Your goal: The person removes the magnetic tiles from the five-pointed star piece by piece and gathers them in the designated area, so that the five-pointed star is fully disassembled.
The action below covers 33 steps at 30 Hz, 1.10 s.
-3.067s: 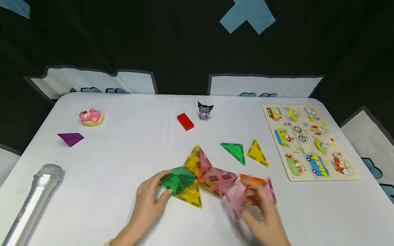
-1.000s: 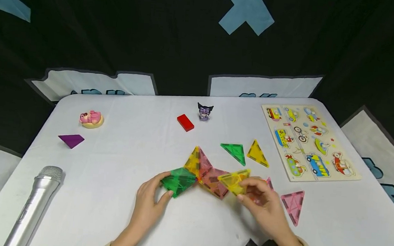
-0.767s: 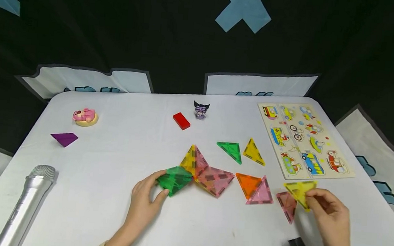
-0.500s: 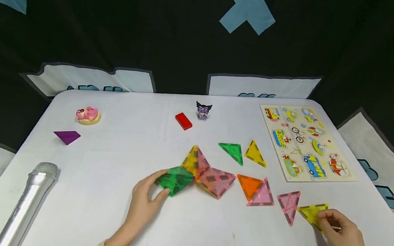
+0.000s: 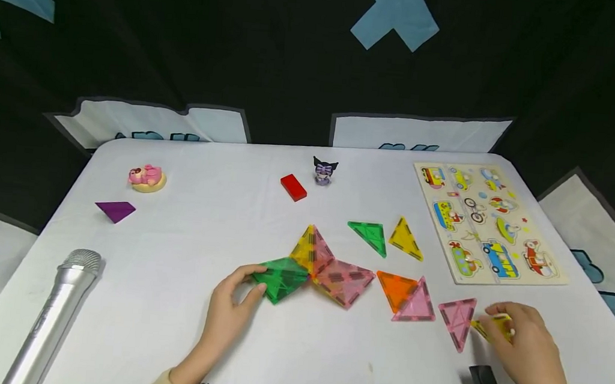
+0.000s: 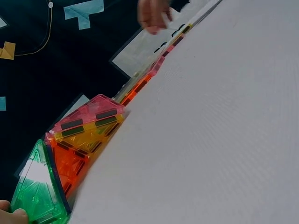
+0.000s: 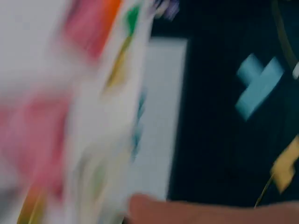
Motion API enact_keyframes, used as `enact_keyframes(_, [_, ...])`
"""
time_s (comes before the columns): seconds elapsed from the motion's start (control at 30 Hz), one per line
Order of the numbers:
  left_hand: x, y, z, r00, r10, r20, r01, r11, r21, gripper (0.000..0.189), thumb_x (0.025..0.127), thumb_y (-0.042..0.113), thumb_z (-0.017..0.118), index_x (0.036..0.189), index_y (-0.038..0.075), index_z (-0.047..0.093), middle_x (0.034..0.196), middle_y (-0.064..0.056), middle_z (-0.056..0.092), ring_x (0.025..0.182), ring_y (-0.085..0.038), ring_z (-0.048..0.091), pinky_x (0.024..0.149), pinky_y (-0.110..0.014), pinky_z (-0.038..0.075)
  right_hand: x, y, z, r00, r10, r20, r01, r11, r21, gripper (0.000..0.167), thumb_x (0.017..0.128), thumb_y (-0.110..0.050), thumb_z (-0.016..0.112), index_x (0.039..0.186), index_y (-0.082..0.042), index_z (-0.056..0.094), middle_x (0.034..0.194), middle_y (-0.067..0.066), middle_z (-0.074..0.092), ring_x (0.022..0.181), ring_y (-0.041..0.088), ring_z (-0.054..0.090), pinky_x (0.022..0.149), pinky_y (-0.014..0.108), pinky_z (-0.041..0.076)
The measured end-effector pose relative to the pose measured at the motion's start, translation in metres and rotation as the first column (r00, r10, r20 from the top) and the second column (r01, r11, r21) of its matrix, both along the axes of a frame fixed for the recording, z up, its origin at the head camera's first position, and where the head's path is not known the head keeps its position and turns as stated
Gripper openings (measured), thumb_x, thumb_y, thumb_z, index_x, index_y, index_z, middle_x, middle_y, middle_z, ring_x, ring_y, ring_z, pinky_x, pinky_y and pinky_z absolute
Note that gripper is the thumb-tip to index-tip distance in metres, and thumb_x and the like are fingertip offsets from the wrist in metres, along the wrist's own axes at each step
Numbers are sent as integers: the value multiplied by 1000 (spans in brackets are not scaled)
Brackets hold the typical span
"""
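Note:
On the white table sits a built shape of magnetic tiles, with a green point (image 5: 281,279), a yellow and pink point (image 5: 311,249) and a pink point (image 5: 345,281). My left hand (image 5: 230,306) pinches the green point between thumb and fingers; the left wrist view shows those fingertips (image 6: 15,215) at its edge. My right hand (image 5: 525,348) hovers over a yellow triangle tile (image 5: 483,331) lying flat, and partly covers it. The left wrist view shows this hand (image 6: 153,15) raised above the tabletop. Left of the yellow tile lies a pink triangle tile (image 5: 457,321).
An orange tile (image 5: 394,288) and a pink tile (image 5: 417,303) lie together. Behind are a green triangle (image 5: 370,236), a yellow triangle (image 5: 405,241) and a puzzle board (image 5: 489,224). A microphone (image 5: 56,311), purple piece (image 5: 115,209), pink figurine (image 5: 147,178), red block (image 5: 293,187) and dark-eared figurine (image 5: 323,171) stand farther off.
My right hand took a pink tile, then a yellow tile off the shape's front and laid them at the right. It has now let go of the yellow one. My left hand stayed put.

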<state>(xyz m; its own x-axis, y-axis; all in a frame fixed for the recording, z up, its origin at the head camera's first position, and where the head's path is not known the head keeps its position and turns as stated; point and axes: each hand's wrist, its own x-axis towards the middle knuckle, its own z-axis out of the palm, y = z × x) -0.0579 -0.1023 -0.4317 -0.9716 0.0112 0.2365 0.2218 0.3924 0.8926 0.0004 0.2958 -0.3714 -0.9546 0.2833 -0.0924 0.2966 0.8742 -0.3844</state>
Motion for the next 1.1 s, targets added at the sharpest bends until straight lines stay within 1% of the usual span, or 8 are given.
enact_keyframes(0.07, [0,-1,0,1000,6,26,-6,1000,20,27,80,3,67,105,13,64,102,-3,64,97,-18,56,89,-41,39,-7,-28,7,976,157,-152,-164,986,-35,27,84,-17,64,104,-1,57,109,21,49,87,32,50,67,45,47])
enact_keyframes(0.23, [-3,-6,3,995,20,97,-30,994,108,23,81,3,66,103,10,64,103,-1,62,96,-13,54,90,-27,37,-41,-111,3,750,545,-375,-599,800,-36,44,82,-19,68,123,-16,52,122,7,49,115,25,42,93,51,34])
enact_keyframes(0.33, [-5,-9,3,994,2,108,-19,988,155,22,80,0,66,101,7,64,101,-3,63,94,-13,54,88,-22,36,-60,-151,-8,685,623,-378,-686,727,-44,50,82,-24,67,129,-26,49,133,12,39,127,34,25,96,63,13])
enact_keyframes(0.47, [-9,-8,3,990,-52,134,29,985,169,19,80,-2,65,98,5,64,98,-5,64,91,-14,54,87,-26,37,-72,-177,-22,696,631,-343,-677,735,-22,48,84,-28,65,130,-32,49,138,14,35,128,43,18,89,71,-1])
enact_keyframes(0.67, [-13,-11,6,957,-175,231,134,974,183,17,82,-5,61,97,3,62,97,-6,65,91,-15,56,92,-39,33,-64,-185,-39,726,588,-357,-606,792,72,37,86,-28,61,122,-34,56,136,5,42,127,46,22,86,73,-7])
enact_keyframes(0.9, [-16,-13,10,926,-264,269,202,950,237,17,82,-9,58,96,0,61,94,-9,65,89,-17,57,86,-30,39,-58,-187,-43,768,526,-365,-552,833,41,31,89,-33,55,120,-36,57,138,-2,40,130,46,9,80,76,-11])
enact_keyframes(1.0, [-16,-19,13,890,-344,300,266,925,270,16,84,-7,56,100,-4,59,91,-12,66,82,-15,57,82,-26,40,-58,-189,-44,773,511,-376,-554,833,-7,29,90,-30,54,119,-35,58,139,-3,40,131,44,8,80,75,-11])
enact_keyframes(1.1, [-17,-31,20,830,-427,358,318,890,326,19,86,-2,55,105,-9,55,89,-13,65,78,-13,56,77,-25,42,-59,-191,-43,772,502,-390,-556,830,-32,28,91,-28,53,118,-34,58,138,-4,40,131,43,9,80,75,-12])
